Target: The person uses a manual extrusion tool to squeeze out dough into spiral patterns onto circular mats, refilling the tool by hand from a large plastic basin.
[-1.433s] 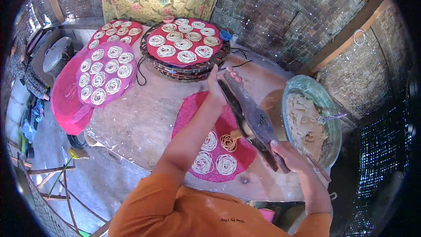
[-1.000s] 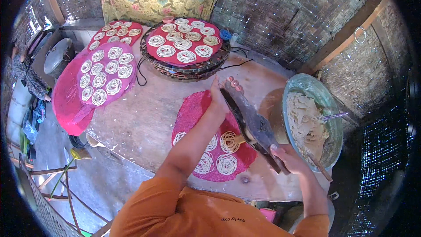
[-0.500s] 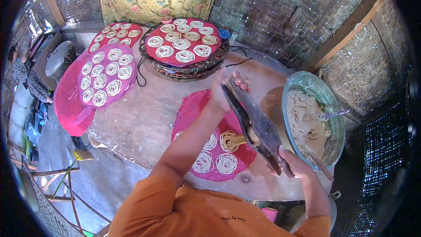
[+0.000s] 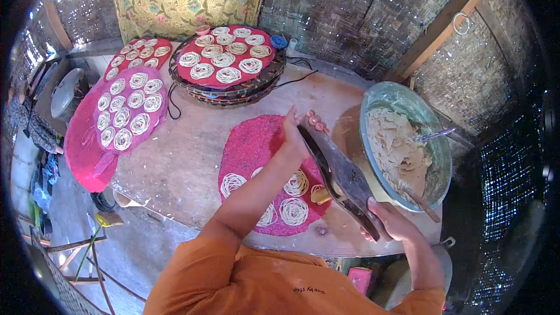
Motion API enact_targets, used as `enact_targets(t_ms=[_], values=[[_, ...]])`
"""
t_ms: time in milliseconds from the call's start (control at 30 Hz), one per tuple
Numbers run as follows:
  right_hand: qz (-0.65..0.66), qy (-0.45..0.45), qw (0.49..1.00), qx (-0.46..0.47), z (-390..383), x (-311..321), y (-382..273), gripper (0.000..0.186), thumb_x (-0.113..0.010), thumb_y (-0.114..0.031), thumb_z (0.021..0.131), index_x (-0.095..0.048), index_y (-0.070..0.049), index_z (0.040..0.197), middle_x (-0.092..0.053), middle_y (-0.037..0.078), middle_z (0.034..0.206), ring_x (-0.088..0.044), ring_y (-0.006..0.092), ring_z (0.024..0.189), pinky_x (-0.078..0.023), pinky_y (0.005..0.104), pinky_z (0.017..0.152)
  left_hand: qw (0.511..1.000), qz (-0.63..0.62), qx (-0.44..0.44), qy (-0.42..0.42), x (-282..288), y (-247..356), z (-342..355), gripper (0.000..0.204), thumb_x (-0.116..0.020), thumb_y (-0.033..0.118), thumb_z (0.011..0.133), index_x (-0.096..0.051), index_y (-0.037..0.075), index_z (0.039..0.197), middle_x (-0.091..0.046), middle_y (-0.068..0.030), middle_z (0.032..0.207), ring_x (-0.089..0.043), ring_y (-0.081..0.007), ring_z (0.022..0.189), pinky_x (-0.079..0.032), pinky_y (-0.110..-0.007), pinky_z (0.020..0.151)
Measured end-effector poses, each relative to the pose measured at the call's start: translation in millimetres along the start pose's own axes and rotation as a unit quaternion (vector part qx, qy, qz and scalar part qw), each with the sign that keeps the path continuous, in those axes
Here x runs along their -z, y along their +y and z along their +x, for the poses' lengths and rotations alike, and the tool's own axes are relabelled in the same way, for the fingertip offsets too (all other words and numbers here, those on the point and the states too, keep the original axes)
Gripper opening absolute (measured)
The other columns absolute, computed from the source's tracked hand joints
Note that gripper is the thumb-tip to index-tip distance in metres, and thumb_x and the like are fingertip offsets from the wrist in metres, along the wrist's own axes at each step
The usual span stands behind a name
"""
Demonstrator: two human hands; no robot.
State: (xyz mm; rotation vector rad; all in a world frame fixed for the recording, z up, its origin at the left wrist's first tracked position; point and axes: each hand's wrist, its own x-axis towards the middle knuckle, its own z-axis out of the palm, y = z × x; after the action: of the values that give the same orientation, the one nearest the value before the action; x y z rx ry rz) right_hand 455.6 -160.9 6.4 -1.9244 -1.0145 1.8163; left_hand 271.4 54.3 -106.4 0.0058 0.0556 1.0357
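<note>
My left hand [image 4: 294,135] grips the far end of a dark wooden noodle press [image 4: 352,176], made of two long paddle-like pieces. Its fingers wrap over the top. Around the press's near end my right hand [image 4: 392,220] is closed. A short bundle of pale noodle strands [image 4: 320,196] comes out beneath the press, over the right edge of a round pink mesh mat [image 4: 248,143]. Coiled noodle nests [image 4: 293,212] lie on this mat, some partly behind my left forearm.
Right of the press stands a large green basin [image 4: 368,151] of dough [image 4: 396,143], with a wooden-handled tool [image 4: 424,207] in it. At the back, a red mat of nests [image 4: 223,60] tops a stack of round trays [image 4: 230,94]. A pink mat [image 4: 87,140] hangs over the table's left edge.
The press has moved right relative to the mat, and its two pieces are closer together. The noodle strands have left one nest and now start a small coil beside it. My view has shifted slightly.
</note>
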Motion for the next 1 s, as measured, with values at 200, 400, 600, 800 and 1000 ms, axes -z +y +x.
enact_targets(t_ms=[200, 400, 600, 800, 1000], values=[[-0.081, 0.09, 0.992, 0.017, -7.5, 3.0, 4.8, 0.052, -0.049, -0.05, 0.09, -0.057, -0.001, 0.106, -0.059, 0.006, 0.072, -0.058, 0.0141, 0.059, -0.051, 0.0287, 0.055, 0.999, -0.016, 0.005, -0.031, -3.1, -15.8, 8.0, 0.037, -0.037, 0.047, 0.089, -0.045, 0.017, 0.069, -0.041, 0.0042, 0.053, -0.045, -0.0153, 0.05, -0.042, -0.036, 0.061], [0.015, 0.056, 0.995, 0.078, -0.6, -15.8, 15.3, 0.049, -0.048, -0.047, 0.092, -0.056, 0.001, 0.097, -0.056, 0.005, 0.066, -0.057, 0.0132, 0.057, -0.048, 0.0279, 0.052, 0.999, 0.042, 0.014, -0.013, -24.4, 1.9, 5.3, 0.038, -0.037, 0.047, 0.089, -0.044, 0.017, 0.067, -0.039, 0.004, 0.051, -0.043, -0.0156, 0.048, -0.041, -0.036, 0.057], [-0.063, 0.084, 0.994, -0.005, -11.2, -7.3, 10.0, 0.046, -0.049, -0.046, 0.091, -0.057, -0.001, 0.094, -0.056, 0.004, 0.065, -0.052, 0.0118, 0.053, -0.046, 0.0268, 0.05, 0.999, -0.008, 0.017, 0.046, 7.4, -19.9, -4.4, 0.038, -0.037, 0.046, 0.089, -0.043, 0.017, 0.065, -0.037, 0.0044, 0.049, -0.042, -0.015, 0.047, -0.04, -0.034, 0.056], [-0.03, 0.14, 0.986, 0.083, 36.6, -20.9, 41.0, 0.039, -0.053, -0.042, 0.091, -0.056, -0.005, 0.102, -0.053, 0.0, 0.067, -0.048, 0.0078, 0.056, -0.044, 0.0254, 0.052, 0.99, -0.029, 0.083, -0.108, 53.9, -7.7, 33.7, 0.044, -0.037, 0.052, 0.088, -0.043, 0.016, 0.065, -0.04, 0.0021, 0.052, -0.045, -0.017, 0.051, -0.041, -0.035, 0.06], [0.003, 0.013, 0.985, 0.17, 61.0, -15.1, 22.2, 0.049, -0.036, -0.05, 0.095, -0.055, -0.004, 0.099, -0.057, 0.004, 0.075, -0.053, 0.0097, 0.061, -0.042, 0.0232, 0.05, 0.983, 0.081, 0.012, -0.166, -42.6, 52.6, 11.7, 0.043, -0.037, 0.049, 0.09, -0.044, 0.014, 0.067, -0.04, 0.0016, 0.053, -0.044, -0.0165, 0.052, -0.042, -0.034, 0.061]])
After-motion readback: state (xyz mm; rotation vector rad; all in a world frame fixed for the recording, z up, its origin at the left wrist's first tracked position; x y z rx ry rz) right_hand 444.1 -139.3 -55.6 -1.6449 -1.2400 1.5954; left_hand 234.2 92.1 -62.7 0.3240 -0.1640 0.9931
